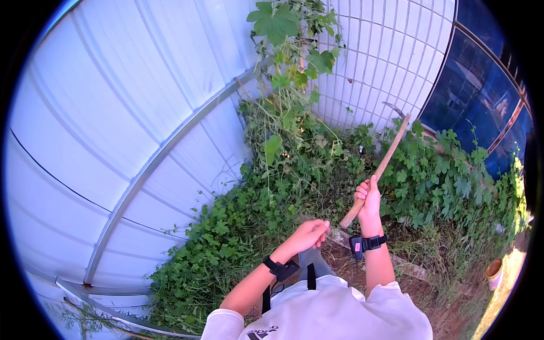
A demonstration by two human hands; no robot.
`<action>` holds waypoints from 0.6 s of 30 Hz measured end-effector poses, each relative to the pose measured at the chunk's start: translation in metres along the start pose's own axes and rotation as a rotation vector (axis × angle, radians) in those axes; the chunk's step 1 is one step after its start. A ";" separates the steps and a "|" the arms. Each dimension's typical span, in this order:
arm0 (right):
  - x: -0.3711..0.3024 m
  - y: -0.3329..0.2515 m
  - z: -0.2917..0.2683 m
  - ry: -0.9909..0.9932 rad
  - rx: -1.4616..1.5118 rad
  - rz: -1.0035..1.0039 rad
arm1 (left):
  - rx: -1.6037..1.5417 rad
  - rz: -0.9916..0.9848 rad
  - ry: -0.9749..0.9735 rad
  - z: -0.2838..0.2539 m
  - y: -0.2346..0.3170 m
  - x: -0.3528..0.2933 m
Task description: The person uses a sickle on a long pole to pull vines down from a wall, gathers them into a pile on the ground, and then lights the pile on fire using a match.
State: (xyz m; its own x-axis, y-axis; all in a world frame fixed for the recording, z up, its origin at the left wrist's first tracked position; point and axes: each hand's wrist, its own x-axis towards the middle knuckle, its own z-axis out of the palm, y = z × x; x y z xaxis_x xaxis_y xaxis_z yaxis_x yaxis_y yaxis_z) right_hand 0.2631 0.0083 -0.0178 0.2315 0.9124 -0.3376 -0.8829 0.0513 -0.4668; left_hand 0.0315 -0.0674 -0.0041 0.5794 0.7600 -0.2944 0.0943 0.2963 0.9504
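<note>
My right hand (368, 196) is wrapped round the wooden handle of a sickle (391, 148). The tool slants up and to the right, with its thin curved metal blade at the far end, in front of the tiled wall. Lower and to the left, my left hand (311, 233) is held before my body with its fingers curled in. Nothing shows sticking out of it. The lower end of the sickle's handle comes near the left fingertips, apart from them. Green leafy vines (272, 192) grow thickly just beyond both hands.
A pale ribbed metal wall (107, 102) with a curved rail (164, 153) stands on the left. White tiles (379, 56) cover the wall ahead, beside dark blue glass panels (467, 85). A small bucket (494, 275) stands at the right. A stone edging (411, 268) crosses the ground.
</note>
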 end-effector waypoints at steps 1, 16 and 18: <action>-0.024 -0.009 -0.006 0.097 -0.080 -0.034 | -0.024 -0.039 0.038 -0.020 -0.041 -0.020; 0.217 -0.024 0.071 0.048 -0.350 -0.064 | -0.415 -0.933 0.872 -0.034 -0.322 -0.249; 0.272 -0.029 0.144 -0.011 -0.433 -0.131 | -0.484 -0.933 0.880 -0.018 -0.320 -0.237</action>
State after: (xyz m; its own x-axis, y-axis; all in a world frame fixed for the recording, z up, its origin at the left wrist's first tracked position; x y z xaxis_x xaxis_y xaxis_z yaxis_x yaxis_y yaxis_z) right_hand 0.2923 0.3134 0.0215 0.3235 0.9140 -0.2447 -0.5936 -0.0054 -0.8048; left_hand -0.1507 -0.3319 -0.2400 -0.2603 0.2279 -0.9383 -0.2325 0.9284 0.2900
